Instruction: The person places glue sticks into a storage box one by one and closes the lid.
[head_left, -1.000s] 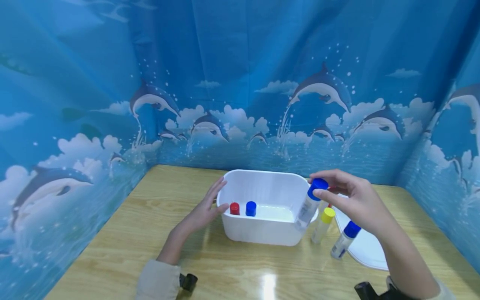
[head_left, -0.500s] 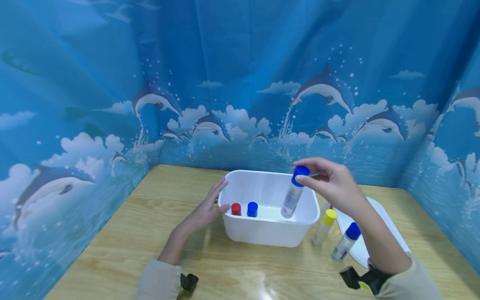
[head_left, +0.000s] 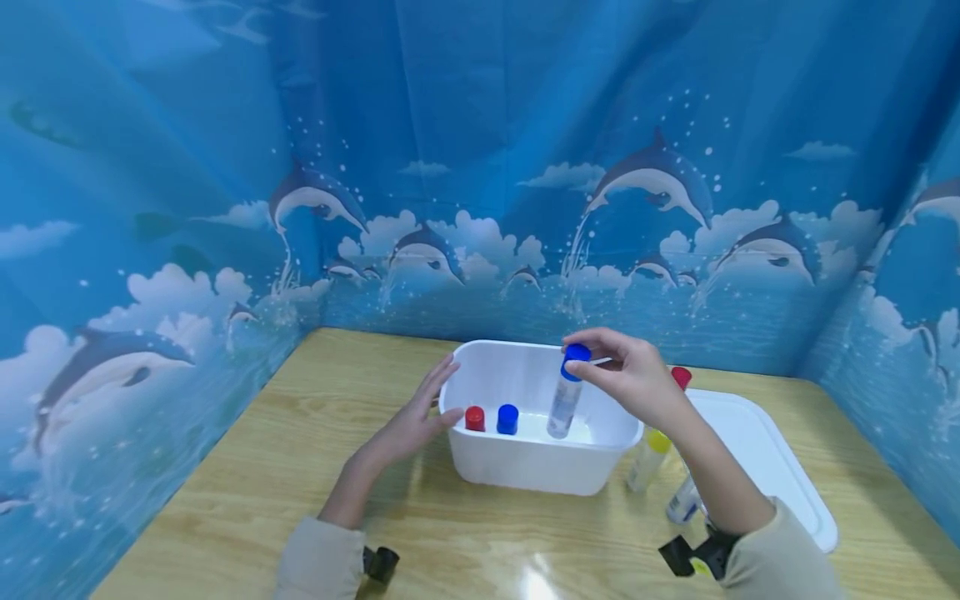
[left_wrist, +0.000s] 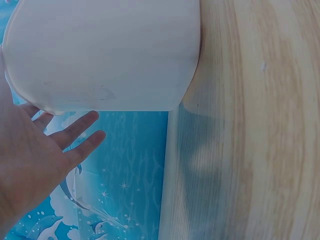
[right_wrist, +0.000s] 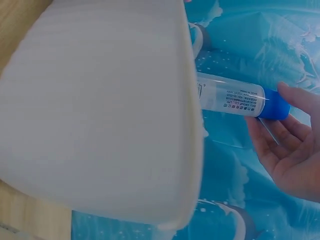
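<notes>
In the head view, my right hand (head_left: pixel 630 379) pinches the blue cap of a clear tube-shaped glue bottle (head_left: pixel 564 408). The bottle leans slightly, its lower end inside the white bin (head_left: pixel 525 468). In the right wrist view, print shows on the bottle (right_wrist: pixel 235 96), and the bin wall hides its lower part. My left hand (head_left: pixel 416 417) rests against the bin's left end, thumb at the front rim; in the left wrist view its fingers are spread and straight. Inside the bin, a red cap (head_left: pixel 475 418) and a blue cap (head_left: pixel 507 419) show above the front wall.
Right of the bin, a yellow-capped bottle (head_left: pixel 647 462) and another clear bottle (head_left: pixel 681 502) stand partly behind my right arm. A red cap (head_left: pixel 681 377) shows beyond it. The white lid (head_left: pixel 753 454) lies on the wooden table (head_left: pixel 300 442). A dolphin-print curtain (head_left: pixel 465 167) encloses the table.
My right hand has carried the blue-capped glue bottle leftward from the bin's right end and lowered it into the bin. My left hand has stayed at the bin's left end.
</notes>
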